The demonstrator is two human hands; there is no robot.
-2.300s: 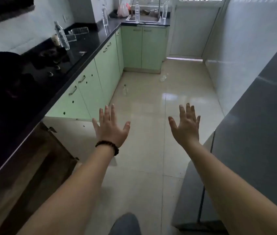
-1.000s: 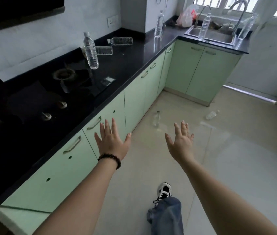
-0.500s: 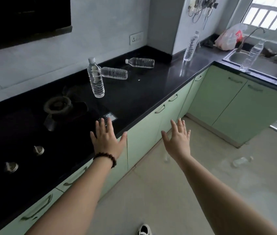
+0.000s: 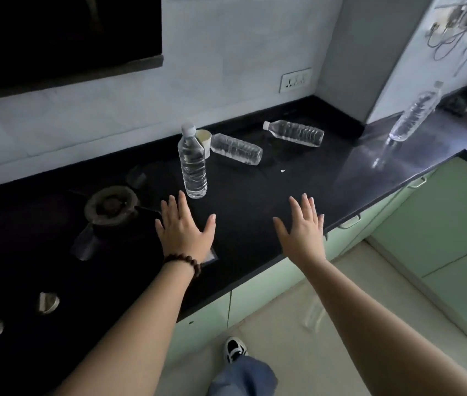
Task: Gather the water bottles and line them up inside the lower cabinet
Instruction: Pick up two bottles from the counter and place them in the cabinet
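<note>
Several clear water bottles are on the black countertop (image 4: 255, 212). One upright bottle (image 4: 193, 162) stands just beyond my left hand (image 4: 185, 227). Behind it two bottles lie on their sides, one (image 4: 236, 149) next to a paper cup (image 4: 204, 138), the other (image 4: 295, 133) farther right. Another upright bottle (image 4: 413, 112) stands at the far right near the wall corner. My right hand (image 4: 302, 225) hovers over the counter's front part. Both hands are spread flat, fingers straight, holding nothing. The green lower cabinet doors (image 4: 258, 290) below the counter are closed.
A gas hob burner (image 4: 110, 204) and two knobs (image 4: 48, 302) sit left of my left hand. A dark hood (image 4: 63, 38) hangs above. A wall socket (image 4: 296, 80) is on the backsplash. My shoe (image 4: 235, 350) and jeans show on the tiled floor (image 4: 369, 295).
I have walked toward the counter and turned left. The bottles are now close, and both open hands have moved from above the floor to above the countertop.
</note>
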